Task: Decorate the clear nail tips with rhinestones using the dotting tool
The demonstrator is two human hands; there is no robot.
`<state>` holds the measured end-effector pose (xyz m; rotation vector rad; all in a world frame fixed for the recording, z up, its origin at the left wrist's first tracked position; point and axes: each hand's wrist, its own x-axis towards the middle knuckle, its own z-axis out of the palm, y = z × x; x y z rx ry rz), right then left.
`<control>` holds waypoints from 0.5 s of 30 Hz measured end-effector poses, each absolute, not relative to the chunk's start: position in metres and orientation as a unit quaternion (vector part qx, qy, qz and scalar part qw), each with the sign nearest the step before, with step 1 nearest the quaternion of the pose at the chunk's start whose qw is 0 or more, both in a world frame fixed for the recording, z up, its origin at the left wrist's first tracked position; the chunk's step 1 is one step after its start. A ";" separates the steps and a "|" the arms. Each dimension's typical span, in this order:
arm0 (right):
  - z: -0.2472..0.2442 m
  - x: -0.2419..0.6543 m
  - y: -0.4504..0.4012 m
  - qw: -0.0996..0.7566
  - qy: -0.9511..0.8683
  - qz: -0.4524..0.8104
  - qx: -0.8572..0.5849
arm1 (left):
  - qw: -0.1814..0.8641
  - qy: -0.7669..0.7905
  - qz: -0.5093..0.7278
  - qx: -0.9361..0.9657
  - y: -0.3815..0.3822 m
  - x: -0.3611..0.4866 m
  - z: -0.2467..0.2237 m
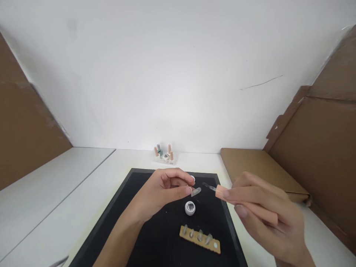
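Between the thumb and fingers of my left hand is a clear false nail, its free end pointing right. My right hand grips a nail polish brush by its peach cap handle. The brush tip points left, a short way from the false nail and apart from it. Below my left fingertips stands a small white jar with grey, shiny contents. Nearer me lies a tan strip bearing several clear false nails, with a pale spot at its right end.
A black mat covers the middle of the white table. At the back, a clear tray holds several polish bottles. A flat cardboard box lies at the right, and cardboard panels flank both sides. A white round piece shows partly behind my left fingers.
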<state>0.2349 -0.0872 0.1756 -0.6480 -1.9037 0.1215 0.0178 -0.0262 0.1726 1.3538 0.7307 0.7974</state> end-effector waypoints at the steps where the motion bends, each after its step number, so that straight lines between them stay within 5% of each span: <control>1: 0.176 0.235 -0.087 0.534 -0.800 0.055 -0.269 | 0.647 0.319 0.353 0.596 -0.026 0.018 0.172; 15: 0.181 0.230 -0.082 0.506 -0.818 0.131 -0.239 | 0.647 0.287 0.393 0.587 -0.024 0.020 0.169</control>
